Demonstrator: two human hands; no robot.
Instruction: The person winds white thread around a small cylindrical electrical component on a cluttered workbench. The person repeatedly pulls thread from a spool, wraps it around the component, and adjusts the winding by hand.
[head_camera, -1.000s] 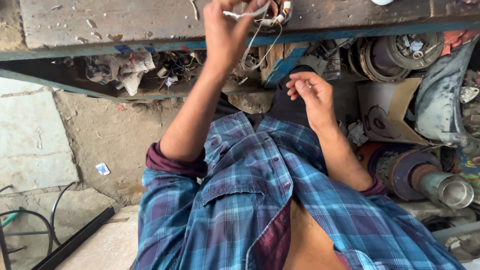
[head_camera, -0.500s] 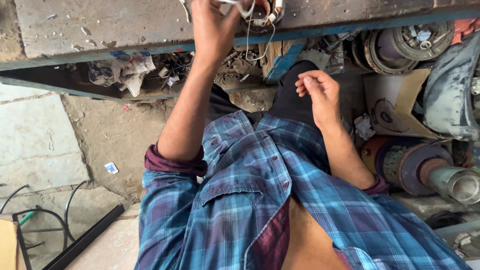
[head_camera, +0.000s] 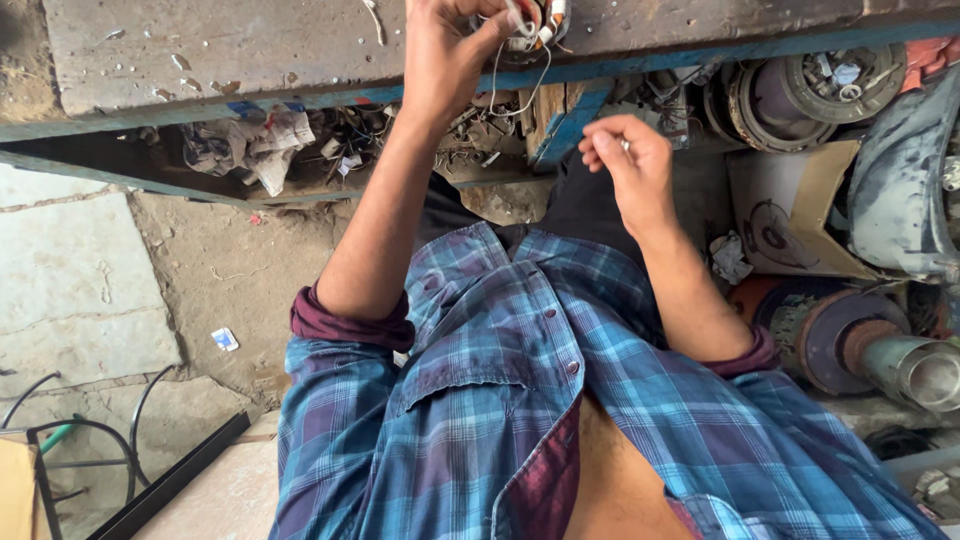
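My left hand (head_camera: 450, 60) reaches up onto the worn workbench top (head_camera: 220, 50) and grips a small round part with white and red wires (head_camera: 530, 22) at the top edge of the view. White wire loops hang from it over the bench edge. My right hand (head_camera: 625, 165) hovers lower, in front of the bench, fingers curled, with a thin white wire end pinched between thumb and fingertips. My blue plaid shirt fills the lower middle of the view.
Under the bench a shelf (head_camera: 300, 150) holds crumpled rags, wire scraps and small parts. Motor rotors and round metal housings (head_camera: 850, 340) lie at the right with cardboard (head_camera: 790, 220). Concrete floor (head_camera: 90, 270), cables and a black bar (head_camera: 170, 480) are at the left.
The view has tilted down a little, so the bench sits higher in frame. My left hand stays on the wired part; my right hand has risen slightly toward the hanging wires.
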